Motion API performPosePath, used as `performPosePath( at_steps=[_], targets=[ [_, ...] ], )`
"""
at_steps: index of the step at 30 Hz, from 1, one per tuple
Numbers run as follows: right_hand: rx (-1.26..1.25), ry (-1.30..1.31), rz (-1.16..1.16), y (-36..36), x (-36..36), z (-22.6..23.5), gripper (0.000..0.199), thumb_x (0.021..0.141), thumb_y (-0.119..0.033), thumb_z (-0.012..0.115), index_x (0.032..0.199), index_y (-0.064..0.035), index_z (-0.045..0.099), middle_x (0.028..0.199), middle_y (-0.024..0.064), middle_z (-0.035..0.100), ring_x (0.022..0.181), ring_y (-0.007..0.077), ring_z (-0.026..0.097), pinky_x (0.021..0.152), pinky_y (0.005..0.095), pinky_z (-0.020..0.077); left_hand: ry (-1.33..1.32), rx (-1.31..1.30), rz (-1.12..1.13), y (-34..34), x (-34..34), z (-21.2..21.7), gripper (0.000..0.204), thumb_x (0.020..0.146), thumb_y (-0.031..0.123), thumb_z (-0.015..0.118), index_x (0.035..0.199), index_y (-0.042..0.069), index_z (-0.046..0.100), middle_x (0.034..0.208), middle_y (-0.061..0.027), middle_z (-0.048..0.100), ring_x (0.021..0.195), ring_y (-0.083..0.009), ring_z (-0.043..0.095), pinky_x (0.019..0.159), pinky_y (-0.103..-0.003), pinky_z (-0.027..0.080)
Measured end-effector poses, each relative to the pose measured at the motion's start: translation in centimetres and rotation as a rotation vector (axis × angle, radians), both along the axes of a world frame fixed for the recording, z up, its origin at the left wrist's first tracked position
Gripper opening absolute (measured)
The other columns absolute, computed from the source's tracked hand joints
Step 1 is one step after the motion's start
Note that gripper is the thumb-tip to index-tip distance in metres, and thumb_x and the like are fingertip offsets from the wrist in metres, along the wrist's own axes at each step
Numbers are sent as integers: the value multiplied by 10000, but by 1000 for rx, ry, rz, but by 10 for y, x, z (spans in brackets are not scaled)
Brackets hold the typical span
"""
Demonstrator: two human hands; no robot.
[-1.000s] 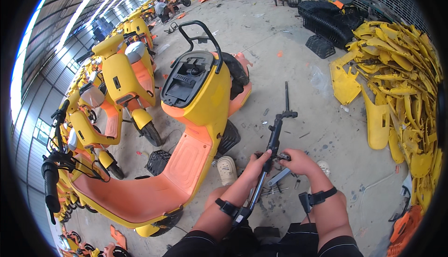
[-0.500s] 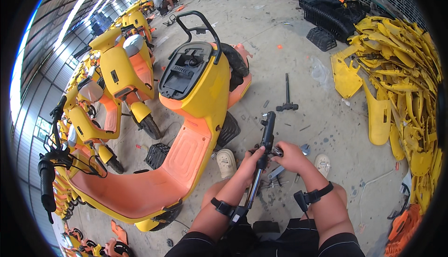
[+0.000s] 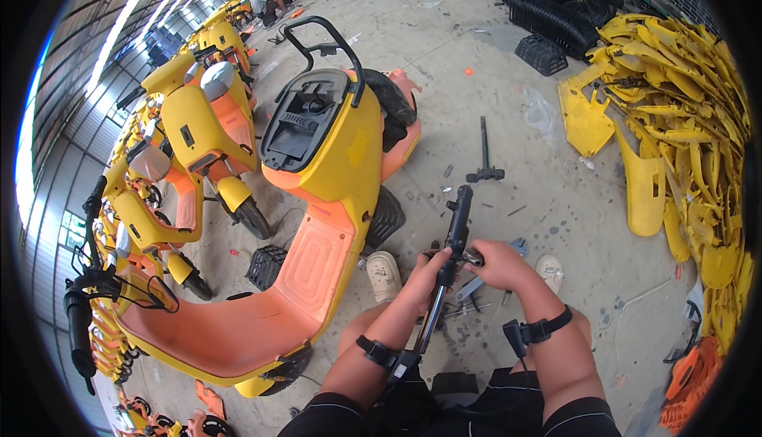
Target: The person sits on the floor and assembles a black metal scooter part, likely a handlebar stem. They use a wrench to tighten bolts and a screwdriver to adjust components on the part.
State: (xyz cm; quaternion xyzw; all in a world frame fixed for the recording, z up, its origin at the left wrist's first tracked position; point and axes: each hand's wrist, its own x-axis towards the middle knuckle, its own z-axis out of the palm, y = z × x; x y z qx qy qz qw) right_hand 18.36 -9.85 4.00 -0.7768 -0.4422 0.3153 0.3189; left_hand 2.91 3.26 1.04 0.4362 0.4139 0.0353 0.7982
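A black shock absorber with a bright metal rod slants up in front of me, away from my lap. Around its middle, my left hand is closed. My right hand is closed close beside the tube, gripping a small metal piece that is mostly hidden by the fingers. On the floor under my hands lie several metal tools, partly covered by the hands. Farther ahead is a black T-shaped fork stem. To my left stands a yellow and orange scooter with its seat area uncovered.
Several yellow scooters are lined up at the left. A tall pile of yellow body panels rises at the right, with black plastic baskets behind it. Orange parts lie at the lower right. A person crouches far off.
The view has shifted slightly, so the surroundings sit a little differently in it. Both hands stay at the shock absorber in nearly the same pose.
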Motion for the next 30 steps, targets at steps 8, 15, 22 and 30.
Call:
performPosePath(
  at_steps=[8,15,22,30],
  targets=[
    [97,16,0,4,-5,1,305,855,-185,754,1082,-4,658,979,199,684,923,399,655,792,455,512,-55,-55,29,3,0,-5,392,1018,441,562,1152,73,566,926,-67,681,787,-172,671,579,-305,528],
    [114,-28,11,15,-2,-8,266,883,-181,732,1045,9,641,932,202,679,878,416,641,762,459,505,-49,-35,47,11,3,-1,409,1013,439,578,1171,67,517,991,-90,688,806,-193,678,586,-316,534],
    [93,23,-90,17,-1,-4,259,900,-189,725,1047,0,627,929,209,690,871,412,654,747,447,509,-50,-46,18,14,12,12,428,996,457,595,1167,73,516,968,-92,688,801,-198,679,602,-319,536],
    [112,9,-52,16,12,-15,233,899,-153,699,1065,-8,621,990,216,665,941,429,634,784,469,500,-78,6,-7,16,20,12,462,981,461,610,1154,44,508,922,-113,648,784,-206,670,608,-337,539]
  ],
)
